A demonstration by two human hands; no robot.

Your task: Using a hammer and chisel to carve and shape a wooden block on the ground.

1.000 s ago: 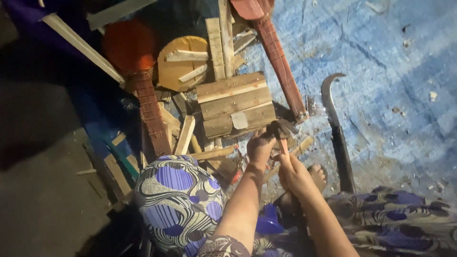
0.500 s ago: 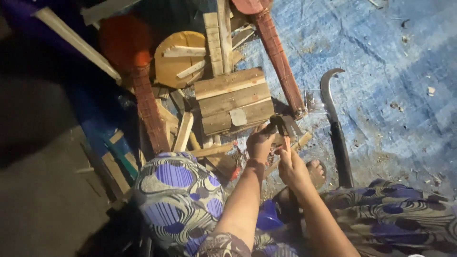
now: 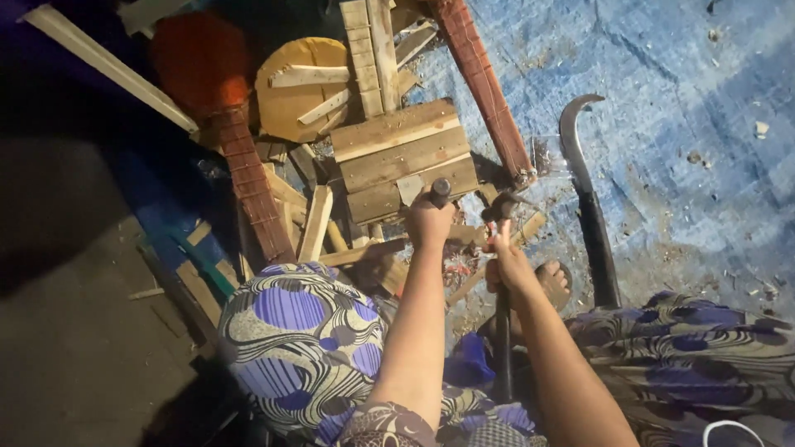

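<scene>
Gripping dark rod [image 3: 439,190] — left hand [image 3: 429,223] clenched, rod tip above fist; right hand [image 3: 509,265] grasping hammer [image 3: 501,207] handle, head just above grip — beside wooden block [image 3: 402,157].

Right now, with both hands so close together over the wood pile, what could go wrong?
1. The right hand grips a hammer right beside the left hand, which holds a dark rod; a missed blow could hit the fingers.
2. The curved blade lies bare on the blue tarp near the person's knee; a careless shift could meet its edge.
3. Loose wood scraps could slide underfoot.
</scene>
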